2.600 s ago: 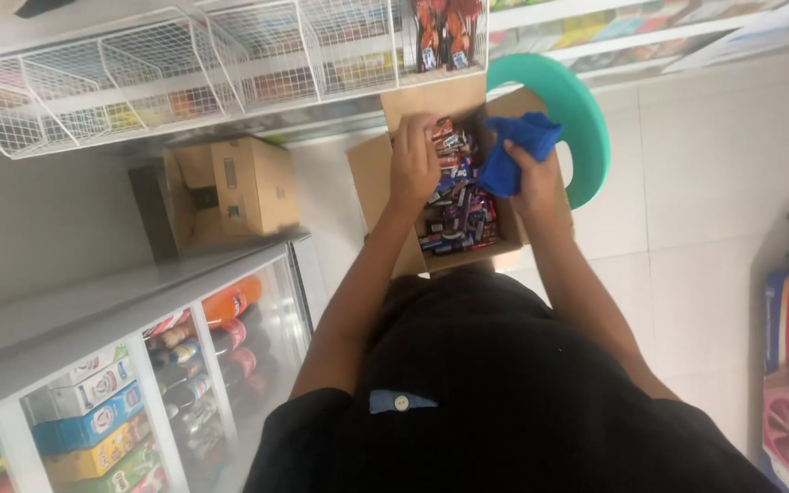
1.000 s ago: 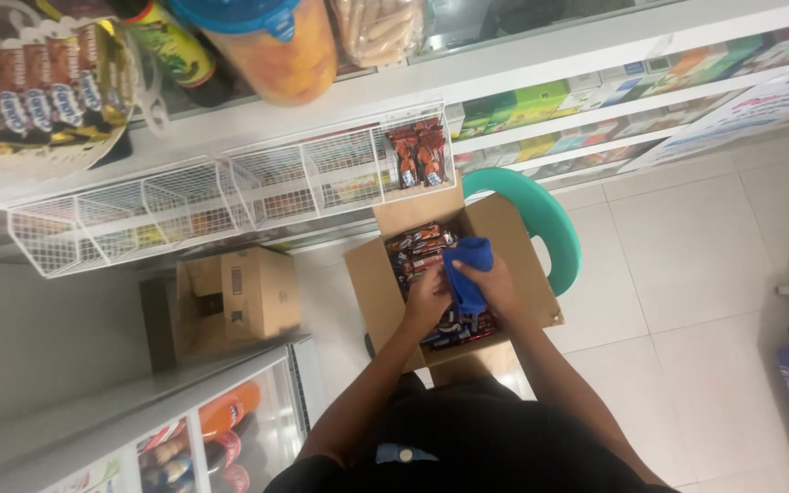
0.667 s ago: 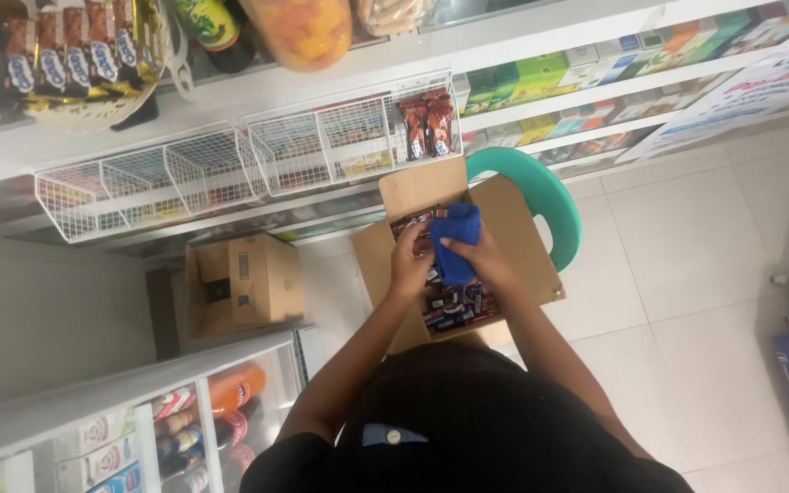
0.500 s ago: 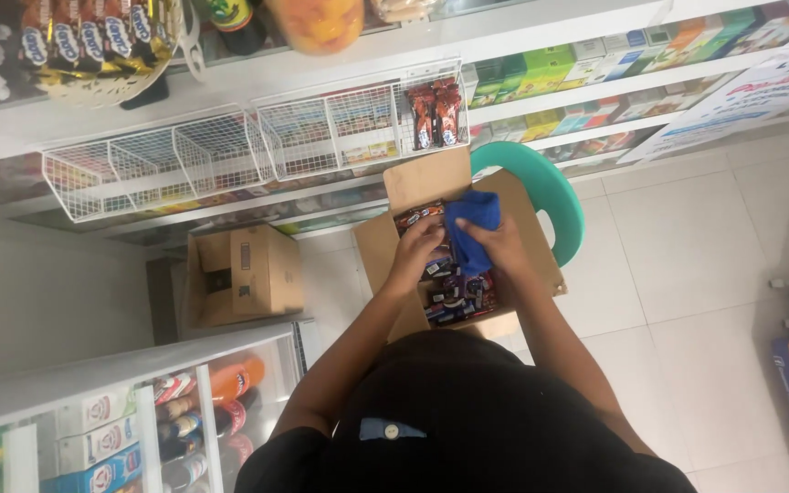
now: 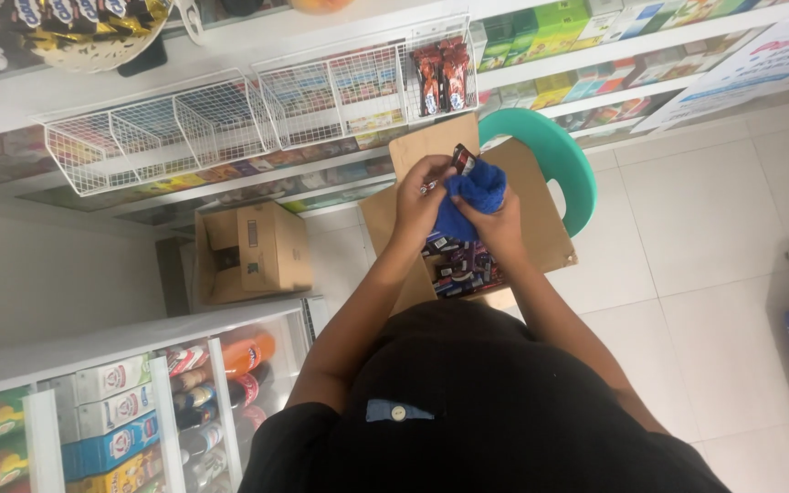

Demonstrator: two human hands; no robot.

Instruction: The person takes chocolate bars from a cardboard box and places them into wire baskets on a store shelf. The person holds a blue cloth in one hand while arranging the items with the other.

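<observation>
- I look straight down from my head camera at my two hands, raised together above an open cardboard box (image 5: 541, 233).
- My left hand (image 5: 422, 196) is closed around a small dark red snack bar (image 5: 461, 160), whose end sticks up just past my fingertips.
- My right hand (image 5: 495, 224) is closed on a bunched blue cloth (image 5: 468, 196), pressed against the bar and touching my left hand.
- The open box sits on a round teal stool (image 5: 559, 155); inside it lie many small dark wrapped bars (image 5: 463, 269) with red and blue patches, packed close.
- Above the box, a row of white wire baskets (image 5: 230, 119) hangs along a shelf edge. The rightmost basket holds upright red and dark bar packets (image 5: 440, 78).
- Behind the baskets, shelves carry green and yellow cartons (image 5: 550, 27) in a row.
- At the upper right, a white slanted sign (image 5: 760, 64) with blue and red print leans by the shelf; too blurred to tell more.
- To the left, a second brown cardboard box (image 5: 248, 251) stands on the pale tiled floor (image 5: 714, 237).
- At the lower left, a glass-fronted cooler (image 5: 139, 411) shows blue, white and green cartons and an orange bottle.
</observation>
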